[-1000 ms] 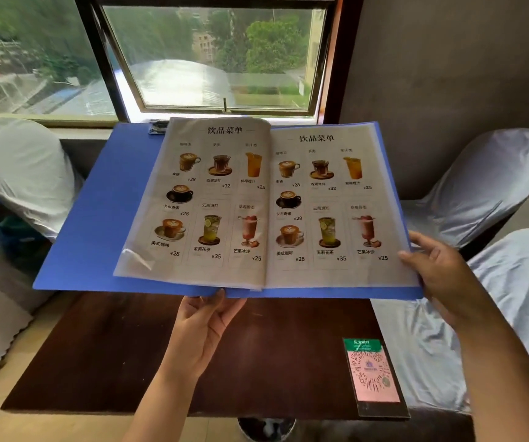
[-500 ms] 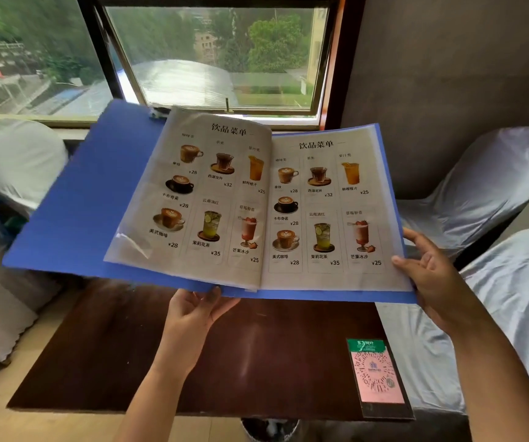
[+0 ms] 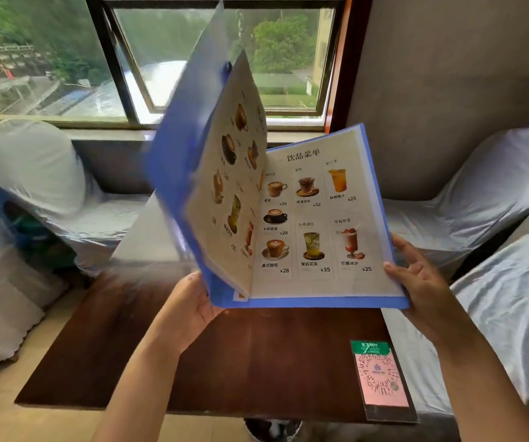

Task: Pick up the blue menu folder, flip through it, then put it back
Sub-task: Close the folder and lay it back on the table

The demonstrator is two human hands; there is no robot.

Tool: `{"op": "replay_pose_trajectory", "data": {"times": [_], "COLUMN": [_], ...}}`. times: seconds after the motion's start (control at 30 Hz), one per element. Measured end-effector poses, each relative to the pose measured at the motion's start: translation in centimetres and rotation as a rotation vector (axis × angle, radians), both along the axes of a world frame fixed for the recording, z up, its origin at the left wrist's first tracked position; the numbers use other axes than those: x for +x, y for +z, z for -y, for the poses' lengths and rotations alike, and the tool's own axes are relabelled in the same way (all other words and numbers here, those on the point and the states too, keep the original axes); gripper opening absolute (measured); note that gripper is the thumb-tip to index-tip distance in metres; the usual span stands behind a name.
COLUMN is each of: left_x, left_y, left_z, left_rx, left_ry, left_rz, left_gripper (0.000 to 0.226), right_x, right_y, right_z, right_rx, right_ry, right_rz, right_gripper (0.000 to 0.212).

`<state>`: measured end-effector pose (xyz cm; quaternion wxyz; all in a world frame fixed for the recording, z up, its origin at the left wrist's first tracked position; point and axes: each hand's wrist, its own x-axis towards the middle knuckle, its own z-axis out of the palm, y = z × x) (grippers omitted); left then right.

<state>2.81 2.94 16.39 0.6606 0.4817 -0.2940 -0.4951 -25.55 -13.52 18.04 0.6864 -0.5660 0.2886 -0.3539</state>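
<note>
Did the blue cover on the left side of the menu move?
Yes. The folder's left cover swung up from lying flat and now stands in front of the window.

Café – drinks menu [image 3: 314,218], QR payment card [image 3: 381,378], covered chairs [image 3: 480,199]

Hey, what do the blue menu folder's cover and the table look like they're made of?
The blue menu folder cover looks like thin, flexible plastic with a matte finish: window light glows through its raised flap. The table looks like dark brown wood or wood veneer with a glossy coat, since its far edge mirrors the window; which of the two I cannot tell.
</note>
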Motion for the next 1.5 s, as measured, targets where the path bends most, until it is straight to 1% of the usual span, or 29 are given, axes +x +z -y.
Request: {"op": "replay_pose_trajectory", "data": {"times": [0.07,0.1,0.17,0.2,0.3,0.37,0.43,0.53,0.6,0.67,0.77,0.87,0.93,1.0,1.1,1.2,1.33,1.5], "left_x": [0.2,0.2,0.0,-0.4,-1.4,-1.7,-1.9,-2.0,-1.9,-1.6,-0.6,0.5,0.5,0.3,-0.2,-0.8,-1.4,-1.8], "left_y": [-0.6,-0.7,-1.0,-1.1,-1.5,-1.5,-1.4,-1.3,-1.3,-1.1,-1.2,-1.9,-3.2,-5.2,-9.3,-13.7,-17.6,-19.5], "left_z": [-0.5,-0.5,-0.1,0.3,0.6,0.5,0.4,0.2,0.2,0.2,-0.2,-0.2,-0.2,-0.2,-1.1,-2.5,-4.0,-3.0], "left_rx": [-0.033,-0.044,-0.049,-0.051,-0.049,-0.032,-0.023,-0.037,-0.048,-0.054,-0.007,0.128,0.190,0.246,0.362,0.492,0.592,0.654], "left_ry": [-0.044,-0.026,0.056,0.098,0.198,0.236,0.260,0.283,0.270,0.222,0.020,-0.129,-0.149,-0.141,-0.135,-0.117,-0.111,-0.094], "left_rz": [0.017,0.004,-0.024,-0.029,-0.020,0.030,0.070,0.096,0.108,0.102,0.086,0.170,0.215,0.238,0.270,0.252,0.250,0.403], "left_gripper": [0.030,0.031,0.046,0.047,0.024,0.022,0.021,0.019,0.020,0.025,0.031,0.037,0.031,0.022,0.025,0.026,0.025,0.026], "right_x": [0.0,0.0,0.3,0.4,0.5,0.3,-0.1,-0.5,-0.8,-1.1,-1.8,-2.3,-2.1,-1.7,-0.7,-0.1,0.4,0.7], "right_y": [0.0,0.0,0.2,0.4,0.9,1.0,0.6,-0.3,-0.7,-1.1,-1.5,-2.3,-3.4,-5.4,-10.0,-14.4,-17.9,-20.6], "right_z": [-0.1,-0.2,-0.2,-0.2,0.0,0.2,0.4,0.7,0.7,0.7,0.7,0.6,0.1,-0.7,-2.4,-4.2,-5.4,-5.1], "right_rx": [0.028,0.044,0.068,0.080,0.136,0.079,0.033,0.027,0.005,-0.017,-0.051,-0.109,-0.147,-0.171,-0.149,-0.106,-0.127,-0.153], "right_ry": [0.016,0.025,0.053,0.059,0.042,0.076,0.075,0.019,0.000,-0.023,-0.073,-0.081,-0.089,-0.148,-0.266,-0.323,-0.261,-0.231], "right_rz": [0.028,0.045,0.080,0.100,0.155,0.113,0.064,0.030,0.004,-0.021,-0.073,-0.194,-0.304,-0.407,-0.572,-0.755,-0.951,-1.155], "right_gripper": [0.044,0.044,0.041,0.039,0.041,0.046,0.047,0.038,0.032,0.031,0.037,0.020,0.020,0.020,0.010,0.017,0.021,0.020]}}
